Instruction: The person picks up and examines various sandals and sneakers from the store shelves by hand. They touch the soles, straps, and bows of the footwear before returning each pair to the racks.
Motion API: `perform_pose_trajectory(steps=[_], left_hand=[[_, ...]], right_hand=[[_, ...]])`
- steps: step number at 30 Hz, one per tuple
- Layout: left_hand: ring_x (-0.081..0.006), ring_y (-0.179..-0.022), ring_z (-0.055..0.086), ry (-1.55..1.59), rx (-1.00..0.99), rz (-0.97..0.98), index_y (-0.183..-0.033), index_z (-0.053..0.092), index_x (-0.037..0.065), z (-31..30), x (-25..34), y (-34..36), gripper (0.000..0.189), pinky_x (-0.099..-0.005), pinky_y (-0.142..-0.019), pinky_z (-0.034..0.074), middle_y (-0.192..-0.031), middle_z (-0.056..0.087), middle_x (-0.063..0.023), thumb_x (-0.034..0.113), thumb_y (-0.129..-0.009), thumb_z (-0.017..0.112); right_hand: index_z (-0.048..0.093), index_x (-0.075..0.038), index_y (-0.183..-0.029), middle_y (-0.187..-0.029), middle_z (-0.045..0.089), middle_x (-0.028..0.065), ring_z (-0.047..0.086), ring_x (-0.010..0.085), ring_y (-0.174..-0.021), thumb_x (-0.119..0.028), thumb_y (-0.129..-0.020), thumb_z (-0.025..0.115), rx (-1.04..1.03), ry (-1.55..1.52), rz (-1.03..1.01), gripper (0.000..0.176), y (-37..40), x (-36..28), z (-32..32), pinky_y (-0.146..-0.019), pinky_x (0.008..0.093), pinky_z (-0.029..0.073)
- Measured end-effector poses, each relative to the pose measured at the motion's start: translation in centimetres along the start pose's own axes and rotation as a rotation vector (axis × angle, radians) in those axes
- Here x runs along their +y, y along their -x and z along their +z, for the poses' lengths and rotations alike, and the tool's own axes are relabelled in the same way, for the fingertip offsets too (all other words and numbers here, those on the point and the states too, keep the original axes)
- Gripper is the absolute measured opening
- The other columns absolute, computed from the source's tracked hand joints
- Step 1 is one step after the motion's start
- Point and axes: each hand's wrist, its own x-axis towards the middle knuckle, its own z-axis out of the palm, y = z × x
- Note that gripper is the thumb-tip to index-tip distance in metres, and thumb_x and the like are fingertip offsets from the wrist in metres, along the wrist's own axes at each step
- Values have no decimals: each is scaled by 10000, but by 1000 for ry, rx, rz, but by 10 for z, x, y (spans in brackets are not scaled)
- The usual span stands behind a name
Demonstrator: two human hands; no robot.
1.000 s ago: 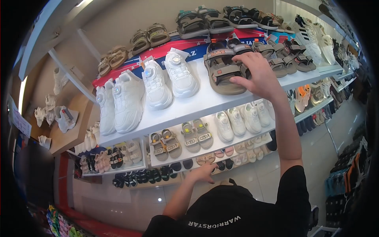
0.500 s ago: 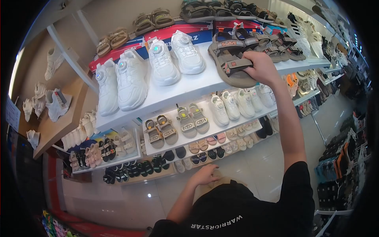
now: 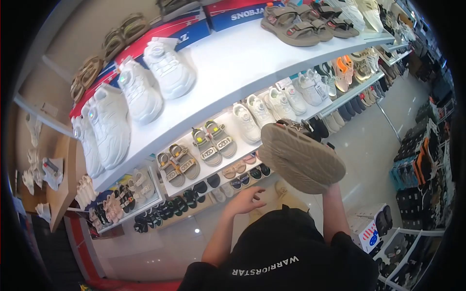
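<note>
A brown-grey sandal [image 3: 302,157] is off the shelf, tilted so its sole faces the camera, in front of my body on the right. My right hand [image 3: 332,187] is mostly hidden behind the sole and holds the sandal. My left hand [image 3: 246,200] hangs at waist height with its fingers apart and nothing in them. White sneakers [image 3: 167,70] stand on the left of the white top shelf [image 3: 228,63]. More brown-grey sandals [image 3: 296,26] sit at that shelf's right.
Lower shelves hold beige sandals [image 3: 213,141], white shoes [image 3: 246,122] and dark sandals [image 3: 179,206]. A wooden shelf [image 3: 63,189] is at the left. White boxes [image 3: 365,230] and a rack of dark goods [image 3: 412,213] stand at the right.
My right hand has lifted the sandal off the top shelf, brought it down towards me and turned its sole up. The view has shifted, and my left hand's fingers are more spread.
</note>
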Motion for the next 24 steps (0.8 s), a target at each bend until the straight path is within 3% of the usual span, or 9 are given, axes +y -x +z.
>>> perform_pose_trajectory(steps=[2, 4, 5, 7, 14, 16, 19, 22, 24], left_hand=[[-268, -1014, 690, 8, 49, 16, -1324, 559, 1, -19, 13, -26, 582, -374, -846, 565, -1239, 644, -180, 260, -845, 763], [-262, -1092, 665, -79, 154, -15, -1318, 557, -2, -43, 41, -53, 526, -355, -849, 570, -1275, 628, -166, 171, -865, 760], [-260, -1114, 653, -82, 225, -63, -1321, 556, 2, -54, 45, -72, 526, -356, -852, 569, -1290, 622, -162, 167, -865, 759], [-266, -1151, 630, -154, 392, -41, -1326, 555, 14, -73, 41, -110, 538, -367, -855, 567, -1301, 613, -167, 169, -855, 763], [-413, -1184, 573, -674, 757, 31, -1332, 552, 33, -134, 58, -227, 574, -485, -1020, 444, -1282, 575, -262, 178, -812, 747], [-426, -1182, 569, -765, 696, -172, -1335, 564, 72, -140, 60, -248, 583, -478, -1028, 434, -1273, 581, -271, 215, -803, 757], [-374, -1120, 603, -741, 652, -227, -1338, 593, 121, -151, 41, -271, 592, -494, -968, 467, -1275, 576, -200, 344, -820, 773], [-354, -1144, 603, -671, 541, -307, -1348, 595, 122, -165, 54, -276, 625, -494, -970, 469, -1293, 581, -199, 401, -818, 773], [-343, -1150, 606, -673, 512, -329, -1354, 591, 118, -170, 58, -278, 643, -487, -966, 473, -1281, 597, -199, 411, -813, 778]], right_hand=[[620, -56, -880, -855, 656, 70, 618, 181, -744, -511, -992, 518, 112, -69, 46, 480, -31, 14, -29, -683, 352, 524], [566, -92, -808, -796, 620, 55, 600, 187, -713, -585, -971, 516, -887, -587, 566, 522, -78, 31, -90, -688, 355, 524], [566, -92, -808, -796, 620, 55, 600, 187, -713, -585, -971, 516, -871, -605, 552, 522, -75, 23, -89, -688, 355, 524], [440, -146, -690, -651, 511, 24, 512, 160, -588, -583, -974, 516, -21, -250, 299, 527, -64, 2, -66, -578, 324, 468], [559, -80, -768, -678, 577, 31, 565, 173, -615, -574, -952, 577, -836, -634, 493, 528, -154, -21, -107, -595, 282, 483], [645, -12, -856, -753, 672, 36, 641, 181, -680, -407, -947, 656, 77, 28, 65, 405, -136, -58, -71, -624, 301, 498], [665, 4, -875, -769, 707, 92, 676, 239, -689, -207, -845, 723, -539, 958, -336, 221, -170, -90, -76, -626, 351, 494], [652, 12, -852, -757, 673, 164, 669, 324, -705, -142, -719, 733, -579, 1271, -479, 220, -162, -114, -44, -648, 386, 498], [621, 35, -817, -663, 596, 142, 553, 168, -591, -69, -682, 675, -595, 1195, -515, 178, -167, -111, -45, -602, 325, 460]])
